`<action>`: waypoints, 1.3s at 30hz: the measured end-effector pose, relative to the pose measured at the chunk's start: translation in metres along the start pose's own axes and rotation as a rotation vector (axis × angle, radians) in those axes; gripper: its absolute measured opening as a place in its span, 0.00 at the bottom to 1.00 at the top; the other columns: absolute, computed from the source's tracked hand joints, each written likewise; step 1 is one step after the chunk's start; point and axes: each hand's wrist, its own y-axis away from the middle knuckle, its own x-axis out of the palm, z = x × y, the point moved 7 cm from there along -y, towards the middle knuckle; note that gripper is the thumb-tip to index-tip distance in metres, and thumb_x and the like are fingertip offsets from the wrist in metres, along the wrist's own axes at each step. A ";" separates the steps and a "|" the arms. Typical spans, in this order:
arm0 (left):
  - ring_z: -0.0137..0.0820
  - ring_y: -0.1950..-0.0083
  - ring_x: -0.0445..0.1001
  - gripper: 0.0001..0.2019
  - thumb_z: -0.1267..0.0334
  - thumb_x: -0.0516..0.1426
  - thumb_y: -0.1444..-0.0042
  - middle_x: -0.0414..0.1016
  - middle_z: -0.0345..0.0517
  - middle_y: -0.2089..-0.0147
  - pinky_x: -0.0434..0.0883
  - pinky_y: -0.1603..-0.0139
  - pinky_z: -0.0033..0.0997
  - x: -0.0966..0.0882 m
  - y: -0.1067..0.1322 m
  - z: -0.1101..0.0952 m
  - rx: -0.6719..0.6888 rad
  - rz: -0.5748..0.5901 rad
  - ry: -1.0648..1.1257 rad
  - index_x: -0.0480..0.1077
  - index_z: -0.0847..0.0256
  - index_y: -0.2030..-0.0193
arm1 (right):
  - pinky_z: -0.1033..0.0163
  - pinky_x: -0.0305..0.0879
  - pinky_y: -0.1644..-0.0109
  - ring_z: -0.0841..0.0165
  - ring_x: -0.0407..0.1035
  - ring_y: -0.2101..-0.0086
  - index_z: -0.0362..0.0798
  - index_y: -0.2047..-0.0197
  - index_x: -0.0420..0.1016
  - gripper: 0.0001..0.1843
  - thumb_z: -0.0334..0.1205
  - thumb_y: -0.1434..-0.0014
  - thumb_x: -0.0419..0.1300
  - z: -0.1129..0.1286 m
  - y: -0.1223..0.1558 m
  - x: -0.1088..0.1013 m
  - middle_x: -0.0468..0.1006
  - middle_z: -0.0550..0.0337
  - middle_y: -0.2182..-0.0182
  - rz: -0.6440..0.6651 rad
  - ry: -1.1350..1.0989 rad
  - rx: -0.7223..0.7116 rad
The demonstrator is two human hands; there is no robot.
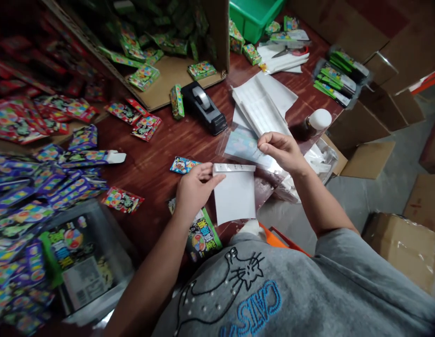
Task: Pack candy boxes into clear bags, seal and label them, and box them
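My left hand [196,189] pinches the upper left edge of a flat white packet [234,196] with a folded, printed strip along its top. My right hand [282,150] is closed, thumb against forefinger, to the right of the packet and apart from it. Whether anything small is in that pinch I cannot make out. Under and beside the right hand lie a clear plastic bag [243,145] and a stack of white strip sheets [261,105]. Below my left forearm is a green and black printed pouch [202,236], partly covered. A small blue packet [183,164] lies just beyond the left hand.
A cardboard box [175,72] holds many green boxes. A tape dispenser [206,107] stands before it. Purple boxes [77,187] and red packets [24,119] pile up at left. A white-capped bottle [319,120], scissors [291,52] and a green bin [254,21] are farther right.
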 end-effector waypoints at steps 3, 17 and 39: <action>0.52 0.34 0.76 0.36 0.46 0.74 0.49 0.79 0.58 0.34 0.68 0.29 0.54 -0.044 0.025 -0.001 0.160 -0.150 -0.380 0.76 0.55 0.35 | 0.59 0.71 0.54 0.67 0.70 0.64 0.49 0.62 0.81 0.25 0.64 0.41 0.74 0.005 0.000 0.009 0.78 0.59 0.66 0.032 -0.020 0.019; 0.40 0.51 0.83 0.14 0.48 0.69 0.43 0.87 0.49 0.52 0.78 0.44 0.40 -0.108 0.090 0.030 -0.023 -0.051 -0.021 0.86 0.53 0.57 | 0.67 0.68 0.58 0.74 0.70 0.64 0.48 0.29 0.58 0.33 0.41 0.31 0.66 0.019 0.003 0.225 0.74 0.67 0.62 0.916 -0.190 -0.073; 0.35 0.56 0.82 0.25 0.55 0.77 0.56 0.84 0.45 0.57 0.79 0.56 0.33 -0.133 0.103 0.038 -0.053 -0.197 0.243 0.76 0.59 0.53 | 0.41 0.59 0.30 0.55 0.70 0.42 0.57 0.16 0.44 0.38 0.54 0.21 0.52 0.038 0.030 0.221 0.82 0.53 0.40 0.528 0.533 -0.495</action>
